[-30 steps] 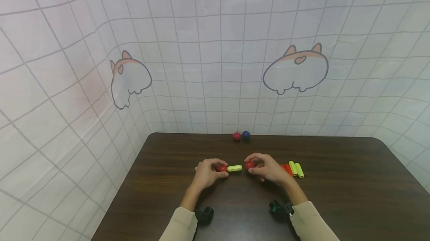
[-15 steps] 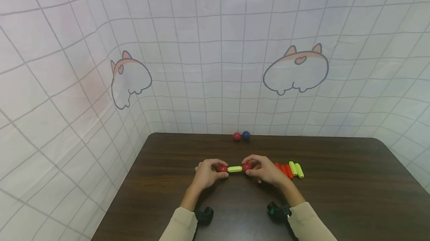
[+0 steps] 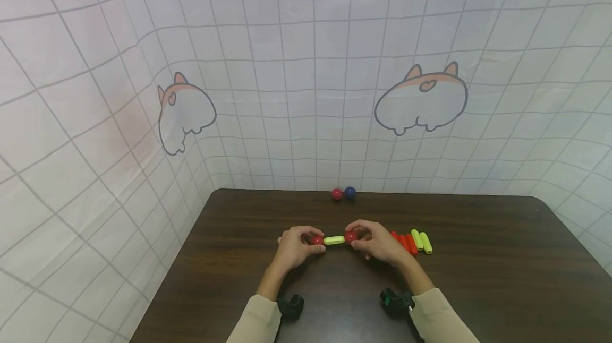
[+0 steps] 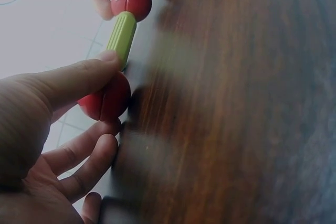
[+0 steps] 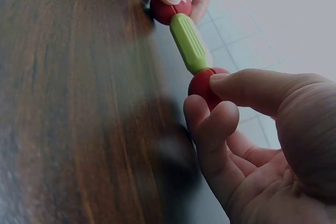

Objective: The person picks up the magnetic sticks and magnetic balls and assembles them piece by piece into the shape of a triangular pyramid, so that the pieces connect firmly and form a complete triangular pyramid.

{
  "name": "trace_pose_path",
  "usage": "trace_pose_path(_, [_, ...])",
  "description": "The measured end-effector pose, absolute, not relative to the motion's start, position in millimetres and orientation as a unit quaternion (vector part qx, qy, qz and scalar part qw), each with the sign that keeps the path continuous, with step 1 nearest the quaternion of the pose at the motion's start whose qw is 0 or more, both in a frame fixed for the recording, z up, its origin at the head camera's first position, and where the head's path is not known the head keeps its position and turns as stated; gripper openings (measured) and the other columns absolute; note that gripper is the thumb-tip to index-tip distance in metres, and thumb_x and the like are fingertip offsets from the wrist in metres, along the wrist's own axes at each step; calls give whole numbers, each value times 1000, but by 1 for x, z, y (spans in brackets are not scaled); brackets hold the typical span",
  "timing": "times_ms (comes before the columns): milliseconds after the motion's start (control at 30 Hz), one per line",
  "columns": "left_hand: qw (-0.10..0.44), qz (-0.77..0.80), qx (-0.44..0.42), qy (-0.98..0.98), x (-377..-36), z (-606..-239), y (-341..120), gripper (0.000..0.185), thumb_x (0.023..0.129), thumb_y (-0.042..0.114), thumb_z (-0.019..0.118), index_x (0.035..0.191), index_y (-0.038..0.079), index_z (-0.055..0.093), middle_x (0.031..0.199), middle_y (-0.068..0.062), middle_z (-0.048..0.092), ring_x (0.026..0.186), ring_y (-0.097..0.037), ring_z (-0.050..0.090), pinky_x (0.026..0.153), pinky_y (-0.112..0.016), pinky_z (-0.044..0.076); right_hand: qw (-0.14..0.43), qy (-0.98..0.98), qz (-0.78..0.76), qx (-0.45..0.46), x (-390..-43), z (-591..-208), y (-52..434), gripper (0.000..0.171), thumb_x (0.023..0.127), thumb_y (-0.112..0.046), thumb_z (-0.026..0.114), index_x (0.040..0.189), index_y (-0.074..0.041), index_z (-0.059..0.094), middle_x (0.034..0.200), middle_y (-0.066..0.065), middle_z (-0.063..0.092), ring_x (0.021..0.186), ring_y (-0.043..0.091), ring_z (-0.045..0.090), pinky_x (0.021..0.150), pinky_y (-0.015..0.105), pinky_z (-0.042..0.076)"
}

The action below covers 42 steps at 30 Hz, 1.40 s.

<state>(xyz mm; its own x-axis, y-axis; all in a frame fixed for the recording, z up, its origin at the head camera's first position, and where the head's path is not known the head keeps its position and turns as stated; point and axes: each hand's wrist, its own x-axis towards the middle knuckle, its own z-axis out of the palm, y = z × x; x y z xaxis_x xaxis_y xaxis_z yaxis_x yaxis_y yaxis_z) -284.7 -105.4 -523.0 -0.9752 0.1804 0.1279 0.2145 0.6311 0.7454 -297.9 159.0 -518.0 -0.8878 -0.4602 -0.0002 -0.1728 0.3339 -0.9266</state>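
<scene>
Two hands meet over the middle of the dark wooden table [image 3: 478, 279], and between them runs a short chain of pieces. On the left, the left hand [image 3: 292, 248] pinches a red ball [image 3: 317, 240] between thumb and fingers. A yellow-green rod [image 3: 334, 240] joins that ball to a second red ball [image 3: 351, 237], which the right hand [image 3: 380, 243] pinches in the same way. The chain is held just above the tabletop.

Just right of the right hand lie loose red rods [image 3: 404, 242] and yellow-green rods [image 3: 422, 241], side by side. At the far edge, well apart from the hands, a spare red ball [image 3: 337, 194] touches a blue ball [image 3: 350, 192]. Nothing stands between the hands and these pieces. The gridded backdrop [image 3: 306, 67] carries cartoon animal drawings; no writing can be read.
</scene>
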Motion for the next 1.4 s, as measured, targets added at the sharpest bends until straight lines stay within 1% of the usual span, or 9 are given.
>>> trace_pose_path(200, [20, -411, -108, -905, -285, -523, -105, 26, 78, 30, 90, 101, 27, 80, 82, 10, 71, 72, -7, 60, 76, -40, 24, 128, 817, -531, -184, -298, -521, 157, 34, 94, -6, 72, 127, -5, 64, 114, 21, 63, 60, 18, 56, 50, 26, 50])
trace_pose_path(333, [18, -406, -106, -907, -284, -522, -105, 25, 78, 31, 90, 101, 28, 79, 81, 11, 70, 74, -7, 59, 76, -40, 24, 123, 822, -525, -184, -298, -520, 157, 33, 94, -5, 71, 126, -4, 64, 112, 20, 64, 62, 19, 57, 51, 28, 51])
trace_pose_path(567, [10, -414, -116, -903, -281, -518, -104, 26, 80, 29, 88, 103, 23, 79, 82, 6, 71, 77, -10, 59, 80, -44, 24, 112, 832, -514, -176, -297, -518, 157, 33, 94, -6, 71, 126, -4, 65, 109, 18, 65, 64, 19, 60, 53, 31, 53])
trace_pose_path(700, [7, -412, -116, -904, -281, -517, -104, 23, 82, 34, 87, 100, 23, 79, 83, 7, 71, 78, -10, 60, 79, -43, 25, 101, 836, -513, -166, -296, -517, 157, 32, 94, -6, 71, 125, -5, 66, 105, 16, 65, 64, 18, 60, 56, 32, 55])
trace_pose_path(800, [10, -411, -119, -904, -282, -517, -104, 19, 84, 40, 84, 96, 26, 79, 81, 8, 72, 77, -9, 61, 79, -43, 25, 94, 839, -511, -161, -296, -517, 155, 31, 93, -6, 72, 124, -7, 67, 104, 15, 65, 66, 17, 62, 58, 33, 56])
trace_pose_path(967, [8, -404, -119, -907, -283, -520, -104, 15, 87, 45, 79, 89, 30, 78, 74, 11, 72, 75, -7, 62, 82, -44, 25, 85, 838, -513, -166, -297, -520, 151, 30, 93, -4, 71, 123, -9, 68, 105, 16, 66, 72, 19, 67, 63, 33, 59])
trace_pose_path(1100, [9, -399, -124, -909, -284, -521, -103, 14, 88, 42, 79, 89, 29, 78, 71, 11, 70, 71, -6, 60, 83, -45, 25, 87, 830, -522, -178, -296, -522, 149, 31, 93, -4, 70, 124, -9, 68, 110, 18, 67, 77, 20, 69, 65, 33, 60])
trace_pose_path(1267, [5, -397, -129, -909, -283, -521, -102, 15, 87, 39, 81, 94, 27, 78, 70, 13, 66, 66, -8, 56, 81, -44, 24, 98, 816, -537, -190, -296, -522, 149, 33, 94, -4, 70, 127, -7, 66, 117, 21, 66, 83, 23, 71, 68, 34, 61])
trace_pose_path(1400, [3, -401, -133, -906, -283, -520, -102, 18, 87, 35, 82, 101, 24, 77, 70, 12, 66, 65, -8, 56, 82, -46, 25, 102, 807, -546, -200, -296, -519, 150, 34, 94, -4, 69, 128, -4, 65, 120, 24, 65, 84, 26, 72, 69, 36, 61])
